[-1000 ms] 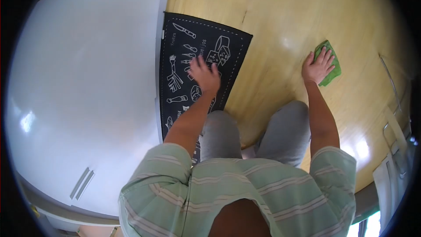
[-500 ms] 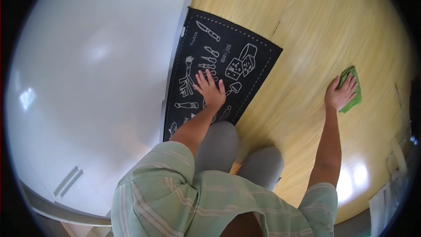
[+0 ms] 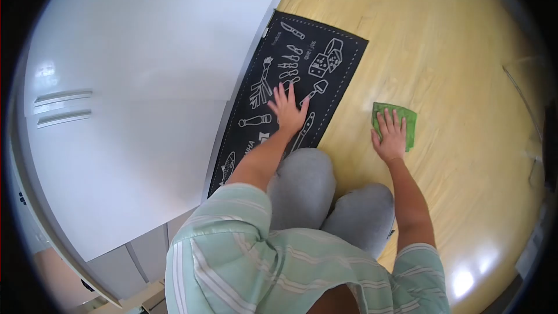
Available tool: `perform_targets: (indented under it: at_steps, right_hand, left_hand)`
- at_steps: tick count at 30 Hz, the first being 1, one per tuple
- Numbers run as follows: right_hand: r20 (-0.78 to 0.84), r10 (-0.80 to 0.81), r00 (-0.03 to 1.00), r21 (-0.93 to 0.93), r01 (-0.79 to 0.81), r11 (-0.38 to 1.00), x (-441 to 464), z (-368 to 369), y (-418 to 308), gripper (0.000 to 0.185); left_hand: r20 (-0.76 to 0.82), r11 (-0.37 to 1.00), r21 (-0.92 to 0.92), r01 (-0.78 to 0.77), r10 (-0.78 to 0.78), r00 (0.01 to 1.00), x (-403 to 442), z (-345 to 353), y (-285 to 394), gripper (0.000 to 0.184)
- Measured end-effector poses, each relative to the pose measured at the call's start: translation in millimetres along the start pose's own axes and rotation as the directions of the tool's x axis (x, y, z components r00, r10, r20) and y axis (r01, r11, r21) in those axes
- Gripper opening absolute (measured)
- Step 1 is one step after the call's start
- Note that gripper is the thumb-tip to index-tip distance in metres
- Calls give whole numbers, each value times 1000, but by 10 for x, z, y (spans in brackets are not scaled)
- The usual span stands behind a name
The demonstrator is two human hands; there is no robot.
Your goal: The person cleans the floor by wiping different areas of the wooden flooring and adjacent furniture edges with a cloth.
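My left hand (image 3: 289,111) rests palm down on a black mat (image 3: 343,90) printed with white drawings of kitchen tools and food. Its fingers are spread and hold nothing. On the wooden floor (image 3: 453,40) to the right lies a green cloth (image 3: 410,122). My right hand (image 3: 390,138) presses flat on top of that cloth, fingers stretched out over it. Part of the cloth is hidden under the palm.
White cabinet doors (image 3: 157,40) with two metal handles (image 3: 64,107) rise along the mat's left side. My knees (image 3: 305,186) in grey trousers are on the floor between my arms. A thin cord or rod (image 3: 523,102) shows at the far right.
My right hand and the green cloth have moved left across the floor, closer to my knees. My left hand stays on the mat, while the camera view has turned somewhat.
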State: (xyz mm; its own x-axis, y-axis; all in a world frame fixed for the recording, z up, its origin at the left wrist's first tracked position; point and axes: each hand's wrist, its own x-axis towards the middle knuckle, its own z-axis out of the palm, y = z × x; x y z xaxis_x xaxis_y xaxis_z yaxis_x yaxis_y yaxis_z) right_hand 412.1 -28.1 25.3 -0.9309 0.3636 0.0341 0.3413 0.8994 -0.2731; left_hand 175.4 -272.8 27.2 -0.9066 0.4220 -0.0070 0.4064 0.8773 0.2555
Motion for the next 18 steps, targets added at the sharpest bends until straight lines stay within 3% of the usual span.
perform_targets:
  at_steps: [2,5,18]
  right_hand:
    - [-31,29,999,1,-29,1000,2,-26,11,54]
    - [-31,49,998,21,-48,999,-81,31,-51,54]
    - [-63,43,997,-16,-44,999,-781,200,-639,54]
  left_hand:
    - [134,990,126,59,-75,988,-359,42,5,81]
    - [152,974,205,99,-131,980,-392,43,113,81]
    - [135,988,132,87,-105,985,-413,46,25,81]
